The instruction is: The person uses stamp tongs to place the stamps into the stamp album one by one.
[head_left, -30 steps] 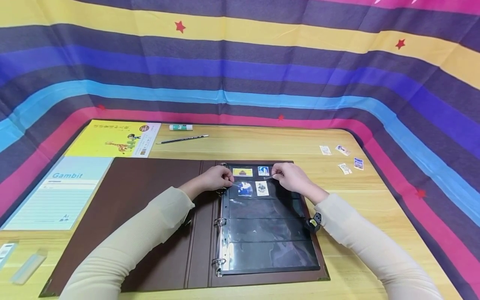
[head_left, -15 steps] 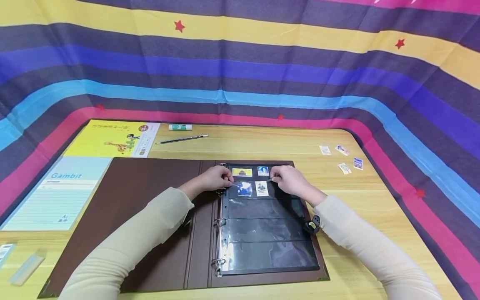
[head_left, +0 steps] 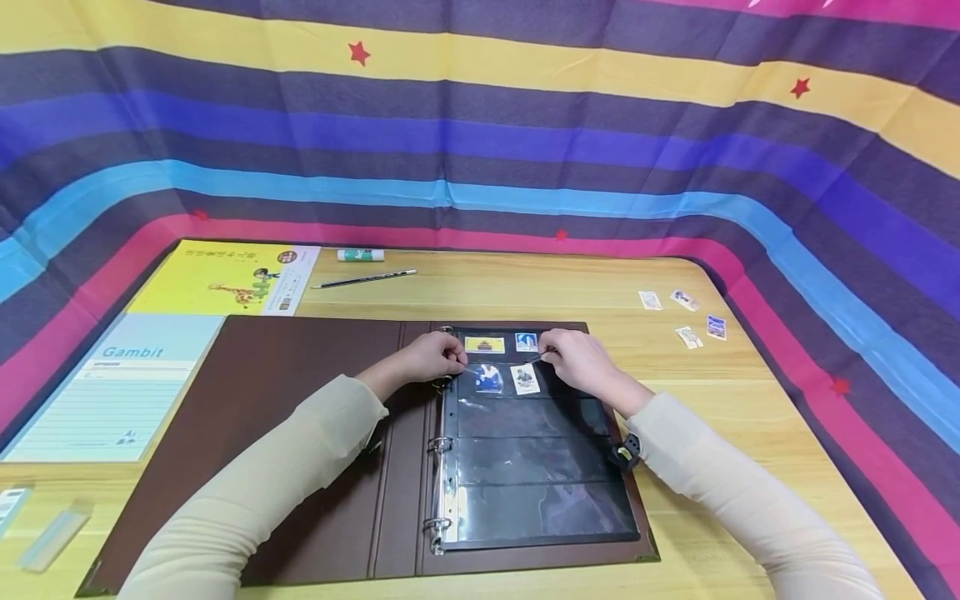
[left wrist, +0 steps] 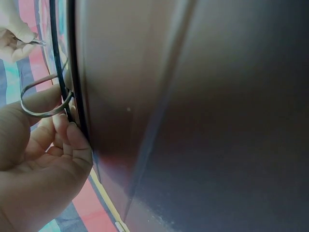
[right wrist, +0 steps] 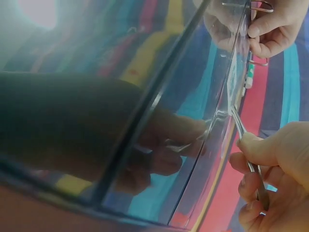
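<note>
A stamp album (head_left: 322, 433) lies open, with a black page (head_left: 525, 458) of clear pockets on its rings. My right hand (head_left: 577, 362) holds metal tweezers (right wrist: 241, 125), whose tips touch the top of a white portrait stamp (head_left: 525, 379) in the second row. This stamp is slightly tilted. Beside it sits a blue stamp (head_left: 489, 379). At the page's left edge, next to a ring (left wrist: 46, 113), my left hand (head_left: 431, 357) pinches the clear pocket film. The row above holds a yellow stamp (head_left: 484, 344) and a small blue-and-white stamp (head_left: 527, 342).
Several loose stamps (head_left: 690, 337) lie on the table at the right. Behind the album are a pencil (head_left: 365, 279) and a glue stick (head_left: 361, 255). A yellow book (head_left: 217, 279) and a Gambit notepad (head_left: 112, 392) lie left; a translucent bar (head_left: 56, 540) is at front left.
My right hand has shifted slightly left with the tweezers. The white portrait stamp has turned from nearly straight to a slight tilt. My left hand stays in place.
</note>
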Action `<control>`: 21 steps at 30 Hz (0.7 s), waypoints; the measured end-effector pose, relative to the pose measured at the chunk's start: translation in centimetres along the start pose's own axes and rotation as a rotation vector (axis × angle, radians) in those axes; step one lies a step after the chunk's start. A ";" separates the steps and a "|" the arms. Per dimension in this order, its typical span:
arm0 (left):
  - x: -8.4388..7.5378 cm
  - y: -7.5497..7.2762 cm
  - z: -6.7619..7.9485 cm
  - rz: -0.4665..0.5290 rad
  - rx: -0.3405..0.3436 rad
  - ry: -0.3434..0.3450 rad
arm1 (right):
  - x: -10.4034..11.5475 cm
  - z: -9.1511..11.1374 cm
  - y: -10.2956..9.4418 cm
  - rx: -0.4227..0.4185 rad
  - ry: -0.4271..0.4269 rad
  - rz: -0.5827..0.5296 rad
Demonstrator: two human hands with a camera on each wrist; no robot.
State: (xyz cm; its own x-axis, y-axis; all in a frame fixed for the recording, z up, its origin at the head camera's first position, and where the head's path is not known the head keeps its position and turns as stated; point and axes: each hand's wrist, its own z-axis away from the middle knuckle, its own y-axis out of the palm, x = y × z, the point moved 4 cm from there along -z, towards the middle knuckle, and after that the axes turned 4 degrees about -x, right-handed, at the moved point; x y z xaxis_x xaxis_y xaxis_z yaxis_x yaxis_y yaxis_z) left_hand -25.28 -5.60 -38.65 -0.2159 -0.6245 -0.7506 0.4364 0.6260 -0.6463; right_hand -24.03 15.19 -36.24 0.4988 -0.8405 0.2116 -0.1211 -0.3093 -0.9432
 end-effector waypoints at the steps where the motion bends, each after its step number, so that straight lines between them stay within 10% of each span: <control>1: 0.0 0.0 0.0 0.000 0.000 -0.002 | -0.1 0.1 0.0 -0.001 -0.003 0.000; 21: -0.1 0.0 0.1 -0.012 -0.002 0.000 | -0.7 0.6 -0.6 0.013 0.008 -0.012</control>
State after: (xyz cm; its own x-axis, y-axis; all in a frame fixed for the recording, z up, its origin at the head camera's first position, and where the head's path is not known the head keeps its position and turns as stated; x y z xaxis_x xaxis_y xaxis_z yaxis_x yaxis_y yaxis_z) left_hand -25.21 -5.57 -38.50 -0.2208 -0.6317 -0.7431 0.4325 0.6195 -0.6551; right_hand -23.78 16.20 -36.02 0.4933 -0.8404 0.2246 -0.1038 -0.3132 -0.9440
